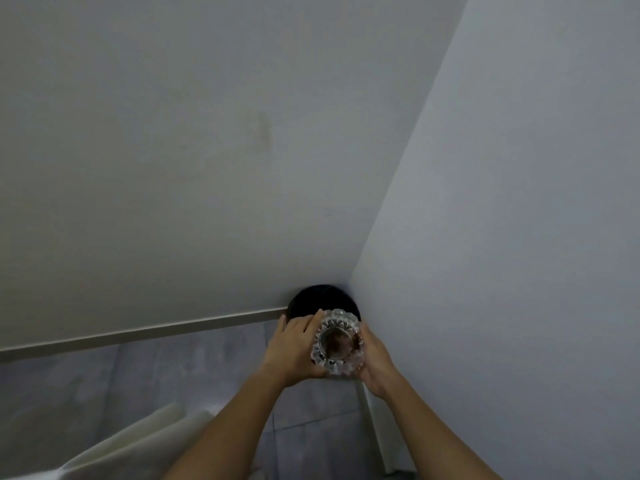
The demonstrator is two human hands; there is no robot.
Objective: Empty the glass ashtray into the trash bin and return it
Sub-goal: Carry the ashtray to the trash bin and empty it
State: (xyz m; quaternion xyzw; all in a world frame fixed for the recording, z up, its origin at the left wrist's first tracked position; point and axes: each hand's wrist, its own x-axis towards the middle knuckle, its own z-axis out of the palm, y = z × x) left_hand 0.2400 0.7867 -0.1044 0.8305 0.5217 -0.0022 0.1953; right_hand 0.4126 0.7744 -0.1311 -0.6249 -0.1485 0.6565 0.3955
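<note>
Two hands — left hand [294,344] and right hand [375,362] — were clasped around the faceted glass ashtray [338,341], held low in frame, centre-right, brown residue inside. Behind it, a round black trash bin [308,299] was tucked into the corner of matte white walls [173,150] — grey tiled floor [86,386] below.

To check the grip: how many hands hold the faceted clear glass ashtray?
2. The left hand grips its left side, the right hand its right side, above the round black trash bin in the corner.
</note>
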